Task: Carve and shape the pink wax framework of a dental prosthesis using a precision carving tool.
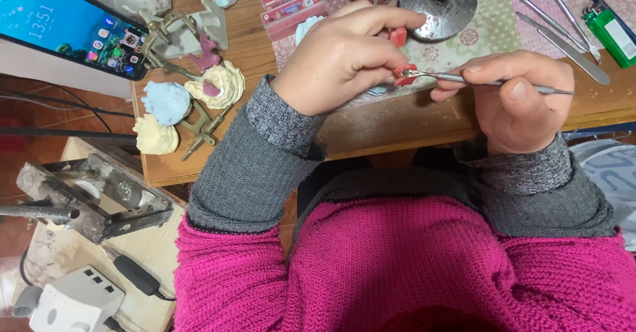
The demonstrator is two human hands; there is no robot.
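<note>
Cluttered wooden bench [397, 123] over red tile floor [66, 107]; left hand [344, 57] pinches red wax piece [403, 75] above bench edge; right hand [520, 97] grips metal tool [490, 83], tip touching wax.

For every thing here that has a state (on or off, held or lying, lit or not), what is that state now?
Left hand: closed around a red wax piece.
Right hand: gripping a thin metal carving tool, tip touching the wax.
Smartphone: screen on, propped at a tilt.
Spirit burner: a small flame seems lit.
Green lighter: lying flat, unlit.
Spare metal instruments: lying on the cloth, unused.
Plaster dental casts: resting on the desk, mounted on a metal articulator.
</note>
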